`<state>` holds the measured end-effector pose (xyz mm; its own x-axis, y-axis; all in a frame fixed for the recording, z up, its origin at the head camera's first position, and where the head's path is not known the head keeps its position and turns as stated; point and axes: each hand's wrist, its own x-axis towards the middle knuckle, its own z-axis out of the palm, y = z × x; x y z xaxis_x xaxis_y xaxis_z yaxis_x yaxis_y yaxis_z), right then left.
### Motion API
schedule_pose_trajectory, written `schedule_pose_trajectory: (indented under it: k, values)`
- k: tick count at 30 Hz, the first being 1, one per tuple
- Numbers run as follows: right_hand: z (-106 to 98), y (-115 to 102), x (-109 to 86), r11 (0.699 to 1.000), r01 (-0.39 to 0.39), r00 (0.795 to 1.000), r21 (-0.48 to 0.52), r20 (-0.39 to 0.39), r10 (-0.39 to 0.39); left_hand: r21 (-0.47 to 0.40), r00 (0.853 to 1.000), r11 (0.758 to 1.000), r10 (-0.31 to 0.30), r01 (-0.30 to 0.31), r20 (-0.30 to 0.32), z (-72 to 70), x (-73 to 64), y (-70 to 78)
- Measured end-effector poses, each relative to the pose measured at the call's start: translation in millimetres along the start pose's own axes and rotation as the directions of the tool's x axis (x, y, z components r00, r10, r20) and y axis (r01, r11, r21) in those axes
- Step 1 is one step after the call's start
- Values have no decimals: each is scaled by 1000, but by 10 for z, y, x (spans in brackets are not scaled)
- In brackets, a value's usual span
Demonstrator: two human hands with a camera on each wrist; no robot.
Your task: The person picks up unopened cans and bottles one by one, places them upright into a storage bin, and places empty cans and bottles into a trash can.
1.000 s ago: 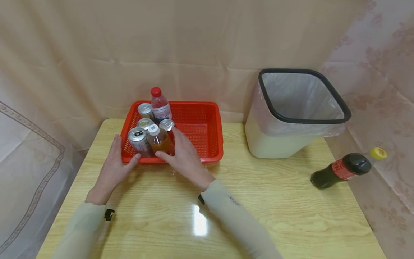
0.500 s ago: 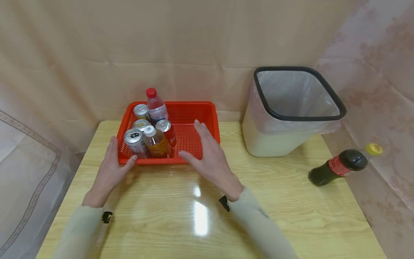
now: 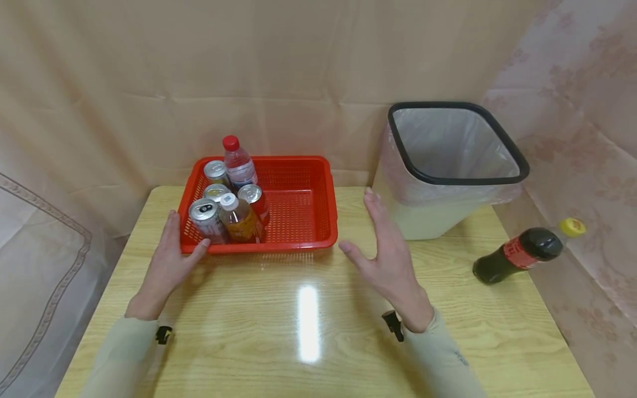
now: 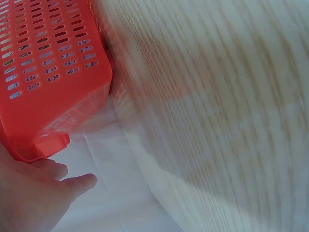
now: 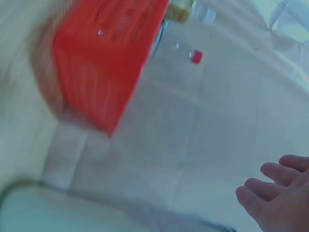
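In the head view, a red plastic basket (image 3: 298, 245) stands on the table, its left part filled with several drink cans and two bottles. The bottles are an amber drink bottle (image 3: 242, 221) with a white cap and a clear bottle (image 3: 240, 166) with a red cap. My left hand (image 3: 166, 260) touches the basket's front left corner, fingers extended along the side and thumb by the front rim. My right hand (image 3: 390, 260) is apart from the basket, over the table to its right, fingers extended and holding nothing. A cola bottle (image 3: 520, 254) lies farther right.
A cream trash bin (image 3: 413, 215) with a black rim and a plastic liner stands at the back right. The cola bottle, with a yellow cap, reaches past the table's right edge. Beige cloth hangs behind the table (image 3: 249, 342).
My right hand has let go of the amber drink bottle, which now stands in the basket, and has moved right past the basket. My left hand stays at the basket's corner.
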<state>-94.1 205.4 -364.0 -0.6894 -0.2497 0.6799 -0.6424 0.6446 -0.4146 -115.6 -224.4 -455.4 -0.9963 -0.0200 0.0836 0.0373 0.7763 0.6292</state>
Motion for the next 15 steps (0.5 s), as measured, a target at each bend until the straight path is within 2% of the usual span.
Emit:
schedule_pose_trajectory:
  k: [4, 7, 11, 15]
  values:
    - [-218, 77, -68, 998, 49, 996, -46, -75, -52, 2, 1000, 1000, 0, 0, 3, 1, 6, 2]
    - [-370, 124, -122, 994, 83, 982, -70, -164, -93, 4, 1000, 1000, -5, 5, 7, -3, 7, 3]
    - [-564, 175, -150, 989, 93, 940, -115, -319, -125, 7, 1000, 1000, -7, 7, 6, -7, 7, 1]
    - [-750, 222, -156, 990, 39, 879, -138, -467, -100, 9, 1000, 1000, -5, 5, 6, -3, 8, -5]
